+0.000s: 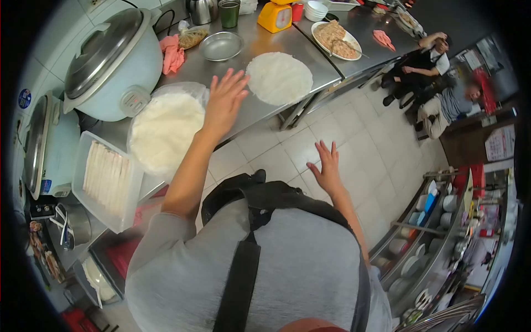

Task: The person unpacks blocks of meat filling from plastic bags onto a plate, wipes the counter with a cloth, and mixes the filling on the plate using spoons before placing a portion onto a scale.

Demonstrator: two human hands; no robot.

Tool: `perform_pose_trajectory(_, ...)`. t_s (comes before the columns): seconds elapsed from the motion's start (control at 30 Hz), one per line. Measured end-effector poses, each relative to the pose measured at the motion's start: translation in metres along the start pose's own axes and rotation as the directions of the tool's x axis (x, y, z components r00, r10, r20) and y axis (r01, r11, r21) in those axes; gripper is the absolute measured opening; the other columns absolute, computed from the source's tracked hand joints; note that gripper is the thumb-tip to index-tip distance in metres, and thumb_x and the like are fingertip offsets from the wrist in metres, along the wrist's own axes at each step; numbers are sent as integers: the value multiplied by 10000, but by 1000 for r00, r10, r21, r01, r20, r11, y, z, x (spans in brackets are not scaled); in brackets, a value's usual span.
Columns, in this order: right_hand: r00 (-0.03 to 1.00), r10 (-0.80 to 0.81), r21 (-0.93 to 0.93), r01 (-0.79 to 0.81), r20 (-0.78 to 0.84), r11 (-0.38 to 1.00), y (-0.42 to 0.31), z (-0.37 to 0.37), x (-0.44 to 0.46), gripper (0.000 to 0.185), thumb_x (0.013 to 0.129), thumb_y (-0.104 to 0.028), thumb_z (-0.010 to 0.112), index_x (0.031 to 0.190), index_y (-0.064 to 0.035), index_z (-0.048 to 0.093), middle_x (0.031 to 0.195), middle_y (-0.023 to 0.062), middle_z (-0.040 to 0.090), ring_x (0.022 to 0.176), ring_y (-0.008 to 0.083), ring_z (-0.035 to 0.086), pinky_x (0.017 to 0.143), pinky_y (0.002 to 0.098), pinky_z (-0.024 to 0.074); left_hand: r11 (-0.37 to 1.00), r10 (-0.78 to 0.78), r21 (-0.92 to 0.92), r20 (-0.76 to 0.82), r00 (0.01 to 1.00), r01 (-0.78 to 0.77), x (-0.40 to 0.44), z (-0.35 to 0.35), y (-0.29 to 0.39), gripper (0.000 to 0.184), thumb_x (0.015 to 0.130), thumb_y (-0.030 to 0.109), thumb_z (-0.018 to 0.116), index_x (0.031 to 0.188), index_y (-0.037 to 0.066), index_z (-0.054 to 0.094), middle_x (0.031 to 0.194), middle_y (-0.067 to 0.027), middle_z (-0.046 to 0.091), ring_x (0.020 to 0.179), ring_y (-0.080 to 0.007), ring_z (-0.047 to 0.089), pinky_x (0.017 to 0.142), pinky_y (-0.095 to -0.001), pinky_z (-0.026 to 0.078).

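My left hand (224, 102) is spread over the counter edge, between two round white sheets, with nothing in it. To its left lies a stack of round white wrappers (167, 131) on clear plastic. On its right a single thin round white sheet (280, 78) lies flat on the steel counter. A shallow metal dish (221, 46) sits behind the hand. My right hand (326, 166) hangs in the air over the tiled floor, fingers apart, empty.
A large cooker (113, 66) and a plastic tub of white rolls (108, 180) stand on the left. A plate of minced filling (336, 40) and a yellow scale (275, 16) are at the back. Two people sit at the right, near shelves of bowls (415, 243).
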State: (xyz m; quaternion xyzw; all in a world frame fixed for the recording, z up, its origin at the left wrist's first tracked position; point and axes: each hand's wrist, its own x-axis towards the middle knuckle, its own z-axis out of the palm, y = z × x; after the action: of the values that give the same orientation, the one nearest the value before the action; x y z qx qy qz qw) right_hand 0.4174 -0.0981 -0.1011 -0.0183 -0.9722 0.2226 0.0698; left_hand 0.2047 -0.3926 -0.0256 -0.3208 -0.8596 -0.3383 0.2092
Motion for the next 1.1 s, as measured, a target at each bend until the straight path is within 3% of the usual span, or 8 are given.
perform_pose_trajectory(0.13, 976, -208, 43, 211, -57, 977, 11, -11, 119, 647, 866, -234, 701, 1429, -102, 409, 1511, 149, 366, 1447, 443, 160, 1142, 580, 180, 996, -94, 14, 216, 972, 93, 32, 83, -12, 486, 975, 290, 518, 1447, 194, 449, 1527, -90, 377, 1448, -308, 263, 1167, -542, 123)
perform_pose_trajectory(0.3, 923, -384, -12, 384, 8, 923, 19, 15, 238, 641, 841, -241, 700, 1409, -109, 434, 1539, 131, 309, 1440, 419, 197, 1138, 582, 197, 926, -239, 362, 351, 905, 104, 55, 149, -21, 746, 870, 496, 619, 1509, 243, 329, 1608, -97, 176, 1490, -313, 115, 1134, -649, 57)
perform_pose_trajectory(0.5, 835, -523, 133, 506, 173, 852, 90, -7, 288, 565, 804, -200, 725, 1323, -104, 524, 1452, 111, 421, 1378, 357, 330, 1121, 546, 262, 906, -421, 233, 436, 795, 352, 54, 121, -26, 712, 793, 416, 733, 1427, 212, 482, 1564, -82, 320, 1475, -332, 181, 1133, -643, 88)
perform_pose_trajectory(0.57, 777, -627, 351, 571, 62, 742, 122, -23, 301, 498, 761, -114, 747, 1232, -93, 586, 1317, 103, 551, 1271, 318, 469, 1052, 482, 362, 830, -556, 169, 182, 811, 532, 56, 121, -23, 589, 771, 307, 772, 1319, 186, 595, 1484, -74, 448, 1431, -368, 273, 1137, -623, 142)
perform_pose_trajectory(0.7, 813, -575, 310, 571, -88, 760, 187, -108, 339, 417, 739, -35, 736, 1136, -86, 620, 1150, 85, 638, 1102, 309, 568, 942, 431, 419, 790, -612, 23, -53, 789, 613, 104, 135, 7, 468, 802, 226, 745, 1249, 149, 632, 1439, -71, 495, 1387, -367, 345, 1131, -593, 201)
perform_pose_trajectory(0.8, 874, -399, 243, 465, -278, 851, 256, -150, 380, 279, 746, -6, 721, 1000, -68, 626, 1065, 84, 668, 1032, 292, 595, 879, 391, 437, 824, -553, 82, -94, 828, 560, 158, 167, 34, 380, 826, 174, 720, 1197, 133, 650, 1406, -61, 518, 1375, -340, 361, 1139, -562, 202)
perform_pose_trajectory(0.93, 911, -164, 414, 325, -378, 850, 319, -187, 439, 138, 817, -53, 708, 928, -48, 624, 1047, 89, 684, 996, 210, 607, 865, 326, 434, 810, -342, 443, -174, 923, 384, 184, 198, 50, 348, 868, 190, 683, 1214, 169, 642, 1382, -51, 520, 1384, -320, 343, 1153, -571, 139)
perform_pose_trajectory(1.1, 883, -300, 537, 461, -362, 707, 277, -196, 528, 144, 858, -79, 678, 996, -52, 650, 1063, 62, 682, 1001, 179, 601, 858, 316, 438, 535, -500, 509, -452, 739, 674, 137, 209, 86, 424, 862, 183, 681, 1279, 189, 605, 1425, -52, 472, 1414, -335, 289, 1155, -587, 110)
